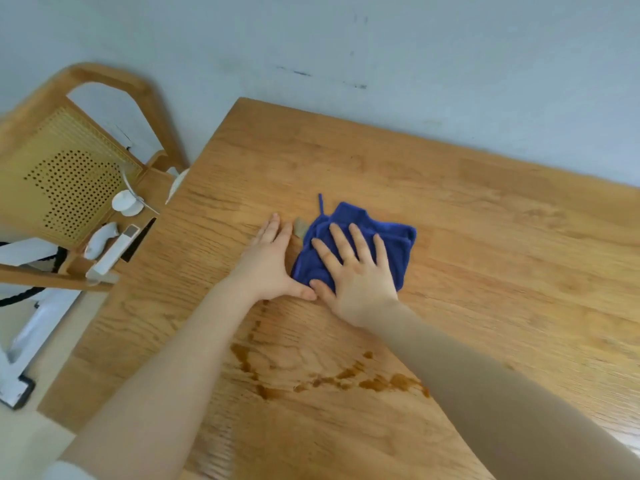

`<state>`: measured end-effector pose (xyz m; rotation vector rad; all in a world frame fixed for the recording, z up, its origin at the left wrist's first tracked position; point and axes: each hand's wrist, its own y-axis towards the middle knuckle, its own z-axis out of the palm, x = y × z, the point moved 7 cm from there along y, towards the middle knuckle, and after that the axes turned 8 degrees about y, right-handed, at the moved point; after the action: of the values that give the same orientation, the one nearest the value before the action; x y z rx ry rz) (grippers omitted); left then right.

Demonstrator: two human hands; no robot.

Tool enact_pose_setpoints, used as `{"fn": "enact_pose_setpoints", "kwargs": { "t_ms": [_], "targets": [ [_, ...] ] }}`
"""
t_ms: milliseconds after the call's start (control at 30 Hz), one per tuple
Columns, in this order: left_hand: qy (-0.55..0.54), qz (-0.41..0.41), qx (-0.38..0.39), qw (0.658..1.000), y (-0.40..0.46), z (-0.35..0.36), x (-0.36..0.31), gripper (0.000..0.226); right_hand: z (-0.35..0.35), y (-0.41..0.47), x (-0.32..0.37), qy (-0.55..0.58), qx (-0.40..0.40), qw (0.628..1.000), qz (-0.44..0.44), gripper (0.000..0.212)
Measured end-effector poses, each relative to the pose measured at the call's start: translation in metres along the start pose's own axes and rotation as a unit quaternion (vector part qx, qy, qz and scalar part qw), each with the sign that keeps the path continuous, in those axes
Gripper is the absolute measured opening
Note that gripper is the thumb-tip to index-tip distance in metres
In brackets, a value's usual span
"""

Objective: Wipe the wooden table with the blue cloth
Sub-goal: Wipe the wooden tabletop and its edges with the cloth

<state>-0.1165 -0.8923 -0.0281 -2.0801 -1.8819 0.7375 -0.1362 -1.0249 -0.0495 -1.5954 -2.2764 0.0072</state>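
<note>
The blue cloth (356,244) is lying bunched near the middle of the wooden table (485,237), and the right hand (353,271) is pressing flat on it with fingers spread wide, palm down, pinning it to the wood without closing around it. The left hand (272,261) is resting flat and open on the bare wood just at the cloth's 9 o'clock side, its thumb touching the right thumb. The cloth is looking soft, light and floppy, probably a terry or microfibre weave, so it will likely fold and ride up under a push; a broad palm over its middle seems the best hold, with fingers spread to keep the edges down. A thin loop is sticking out at its 11 o'clock corner. Brown spill marks (329,375) are sitting at 6 o'clock from the cloth, not yet wiped. No brand, label or writing is readable anywhere.
</note>
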Motion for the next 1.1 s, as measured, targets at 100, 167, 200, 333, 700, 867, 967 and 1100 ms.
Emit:
{"fn": "enact_pose_setpoints", "kwargs": {
  "t_ms": [100, 167, 200, 333, 700, 867, 967, 1100],
  "targets": [
    [-0.118, 0.025, 0.026, 0.992, -0.006, -0.019, 0.015, 0.121, -0.004, 0.010, -0.006, 0.000, 0.020, 0.999, -0.025, 0.076],
    [-0.122, 0.035, 0.002, 0.992, -0.009, -0.029, 0.030, 0.117, -0.013, 0.030, -0.020, 0.014, -0.003, 1.000, 0.024, 0.066],
    [-0.102, 0.042, -0.007, 0.994, -0.012, -0.031, 0.036, 0.115, -0.016, 0.040, -0.025, 0.022, -0.017, 0.998, 0.062, 0.064],
    [-0.040, 0.046, -0.006, 0.998, -0.020, -0.020, 0.066, 0.109, -0.013, 0.060, -0.015, 0.071, -0.035, 0.980, 0.182, 0.057],
    [0.147, 0.062, -0.009, 0.987, -0.012, -0.034, 0.117, 0.123, 0.006, 0.056, 0.056, 0.015, -0.008, 0.998, 0.060, 0.061],
    [0.280, 0.097, -0.034, 0.954, -0.006, -0.030, 0.115, 0.124, -0.004, 0.081, 0.032, 0.035, -0.043, 0.981, 0.186, 0.059],
    [0.283, 0.089, -0.031, 0.954, -0.005, -0.033, 0.115, 0.131, 0.002, 0.066, 0.051, 0.026, -0.035, 0.983, 0.180, 0.060],
    [0.250, 0.041, -0.006, 0.967, 0.004, -0.036, 0.124, 0.142, 0.019, 0.040, 0.087, -0.001, -0.021, 0.995, 0.098, 0.061]
  ]
}}
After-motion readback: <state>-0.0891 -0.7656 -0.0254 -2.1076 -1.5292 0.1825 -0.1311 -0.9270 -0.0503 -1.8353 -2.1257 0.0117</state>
